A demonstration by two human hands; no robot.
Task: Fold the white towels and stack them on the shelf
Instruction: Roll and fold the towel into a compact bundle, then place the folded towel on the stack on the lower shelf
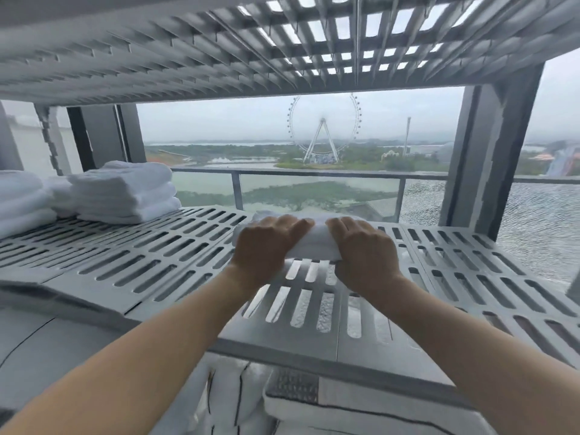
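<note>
Towel [309,238], white and folded, sits under both our hands on the grey slatted shelf [150,262], and we take that towel as our landmark. Our left hand [266,246] lies palm down over its left end, fingers curled across the top and closed on the cloth; our right hand [361,249] does the same on its right end, fingers bent over the top edge. Between the two hands a strip of the towel shows. It rests flat on the shelf, toward the back edge near the middle. Well to the left of the towel, on the same shelf, a stack of folded towels [125,191] stands, with another pile [22,199] just beside it at the far left. Above the towel runs the slatted underside of the upper shelf [188,51]. Behind the towel, through the window, we see a balcony railing [314,175] and, far off, a Ferris wheel [323,127]. Below the towel, under the shelf, lies white bedding with dark piping [314,409].
</note>
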